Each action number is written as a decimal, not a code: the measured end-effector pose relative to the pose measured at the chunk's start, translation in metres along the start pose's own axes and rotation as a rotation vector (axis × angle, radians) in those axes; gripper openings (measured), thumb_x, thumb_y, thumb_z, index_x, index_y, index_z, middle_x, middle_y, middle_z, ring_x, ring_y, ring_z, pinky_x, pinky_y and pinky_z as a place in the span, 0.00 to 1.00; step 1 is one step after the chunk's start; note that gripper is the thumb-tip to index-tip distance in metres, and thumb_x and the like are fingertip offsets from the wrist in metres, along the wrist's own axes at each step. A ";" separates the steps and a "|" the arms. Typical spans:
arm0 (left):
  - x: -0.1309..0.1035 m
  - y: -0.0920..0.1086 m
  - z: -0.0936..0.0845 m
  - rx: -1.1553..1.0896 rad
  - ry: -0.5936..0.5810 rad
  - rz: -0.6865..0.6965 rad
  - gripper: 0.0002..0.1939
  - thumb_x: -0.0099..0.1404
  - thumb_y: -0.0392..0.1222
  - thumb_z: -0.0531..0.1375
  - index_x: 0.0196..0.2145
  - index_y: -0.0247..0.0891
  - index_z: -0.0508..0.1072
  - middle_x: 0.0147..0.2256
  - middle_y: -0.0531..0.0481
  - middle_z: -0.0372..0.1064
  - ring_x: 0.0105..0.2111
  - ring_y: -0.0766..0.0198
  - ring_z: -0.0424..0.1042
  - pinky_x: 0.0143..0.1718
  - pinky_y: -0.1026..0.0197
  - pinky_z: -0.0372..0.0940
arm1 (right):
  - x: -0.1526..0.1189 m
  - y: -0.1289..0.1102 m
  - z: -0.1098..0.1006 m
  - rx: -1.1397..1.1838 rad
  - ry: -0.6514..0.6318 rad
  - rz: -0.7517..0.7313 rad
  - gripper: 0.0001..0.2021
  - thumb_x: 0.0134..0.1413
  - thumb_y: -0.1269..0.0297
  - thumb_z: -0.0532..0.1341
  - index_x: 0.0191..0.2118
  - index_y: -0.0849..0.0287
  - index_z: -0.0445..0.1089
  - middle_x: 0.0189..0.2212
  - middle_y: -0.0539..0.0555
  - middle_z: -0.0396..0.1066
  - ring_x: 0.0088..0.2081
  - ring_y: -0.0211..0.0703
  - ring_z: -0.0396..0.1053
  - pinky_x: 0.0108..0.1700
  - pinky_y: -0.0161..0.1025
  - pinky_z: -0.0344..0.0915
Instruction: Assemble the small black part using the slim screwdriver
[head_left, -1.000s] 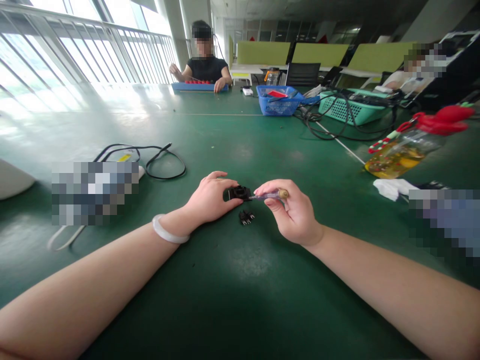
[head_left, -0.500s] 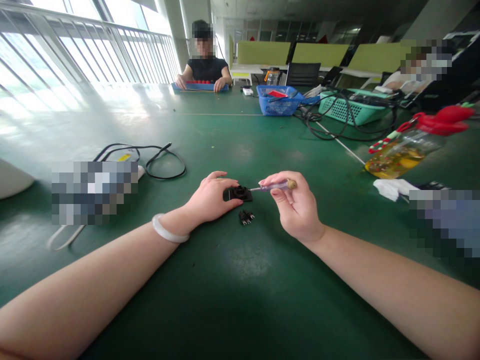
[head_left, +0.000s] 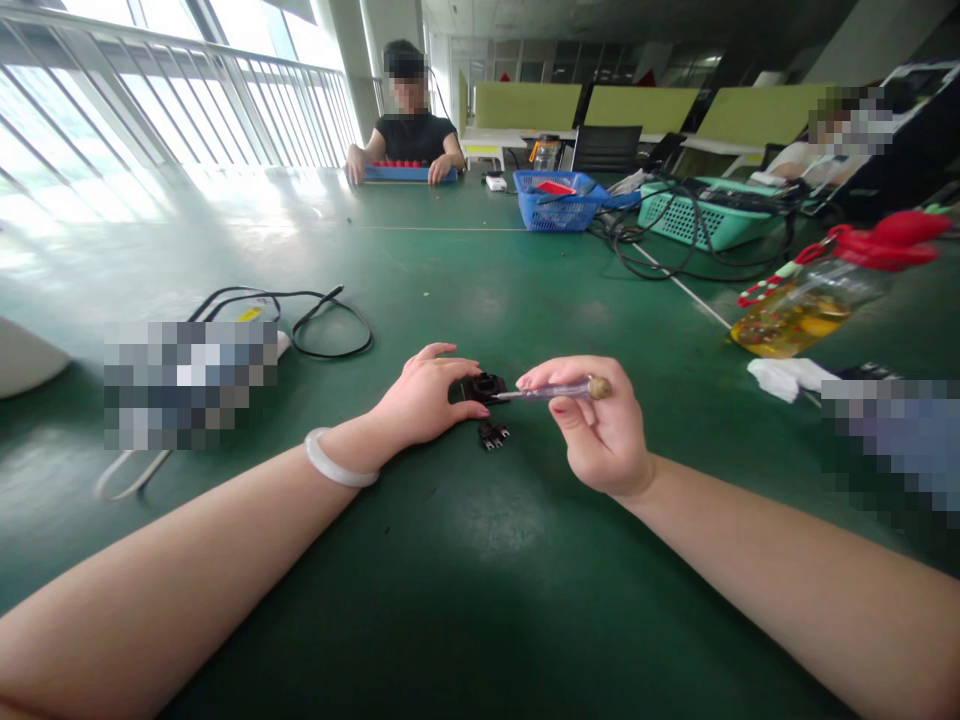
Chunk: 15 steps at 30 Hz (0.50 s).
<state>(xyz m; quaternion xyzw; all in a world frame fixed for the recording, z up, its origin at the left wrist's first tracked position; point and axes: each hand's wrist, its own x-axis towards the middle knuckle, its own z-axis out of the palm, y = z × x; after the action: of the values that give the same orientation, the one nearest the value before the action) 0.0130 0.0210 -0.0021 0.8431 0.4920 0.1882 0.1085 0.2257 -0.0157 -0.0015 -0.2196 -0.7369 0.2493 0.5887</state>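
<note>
My left hand (head_left: 431, 395) rests on the table with thumb and fingers around a small black plastic part (head_left: 487, 384), steadying it at its left end. In my right hand (head_left: 611, 440) is a slim screwdriver (head_left: 562, 391) with a clear purplish handle, gripped between thumb and fingers. Its metal shaft points left, and the tip lies at the near edge of the black part; whether it touches is too small to tell. Just in front of that part lie several small black pieces (head_left: 493, 435) with silvery forked ends.
A black cable (head_left: 330, 352) loops on the left near a blurred-out object. To the right stands a red-lidded bottle (head_left: 802, 300), with white tissue (head_left: 787, 378) beside it. Farther back are a blue basket (head_left: 559, 212), a green basket (head_left: 697, 220) with cables, and a seated person (head_left: 416, 135).
My right hand has shifted slightly right and toward me, bringing the screwdriver tip to the black part's near side. My left thumb has moved slightly nearer me; the black part sits a little farther right.
</note>
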 end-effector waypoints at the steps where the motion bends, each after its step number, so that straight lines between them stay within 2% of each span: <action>1: 0.000 0.000 0.000 0.004 0.000 -0.001 0.25 0.54 0.55 0.64 0.47 0.40 0.73 0.50 0.48 0.71 0.58 0.46 0.56 0.58 0.45 0.54 | 0.000 -0.001 0.000 0.011 -0.035 -0.034 0.09 0.59 0.69 0.56 0.45 0.52 0.62 0.37 0.53 0.69 0.41 0.45 0.71 0.45 0.49 0.70; 4: 0.002 -0.001 0.001 0.015 -0.002 0.001 0.25 0.54 0.55 0.64 0.47 0.40 0.73 0.51 0.48 0.71 0.58 0.47 0.56 0.58 0.46 0.54 | 0.001 -0.003 -0.001 -0.006 -0.125 -0.070 0.10 0.58 0.70 0.57 0.45 0.52 0.62 0.37 0.53 0.70 0.41 0.45 0.71 0.45 0.48 0.70; 9: 0.002 -0.001 0.002 0.019 0.002 0.007 0.27 0.54 0.57 0.64 0.48 0.40 0.73 0.50 0.47 0.71 0.58 0.47 0.57 0.58 0.46 0.55 | 0.005 -0.003 -0.001 -0.156 -0.246 0.014 0.07 0.58 0.69 0.57 0.42 0.53 0.63 0.39 0.54 0.71 0.43 0.44 0.71 0.46 0.45 0.69; 15: 0.001 -0.001 0.001 0.010 0.007 0.004 0.26 0.55 0.56 0.63 0.48 0.41 0.73 0.49 0.47 0.72 0.58 0.48 0.57 0.58 0.46 0.55 | 0.009 -0.003 0.001 -0.241 -0.305 0.047 0.03 0.59 0.65 0.57 0.39 0.54 0.65 0.37 0.54 0.73 0.41 0.43 0.72 0.45 0.42 0.69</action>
<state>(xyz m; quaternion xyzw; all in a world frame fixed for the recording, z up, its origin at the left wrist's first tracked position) 0.0136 0.0224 -0.0031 0.8439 0.4917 0.1888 0.1021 0.2226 -0.0129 0.0073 -0.2654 -0.8368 0.2031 0.4337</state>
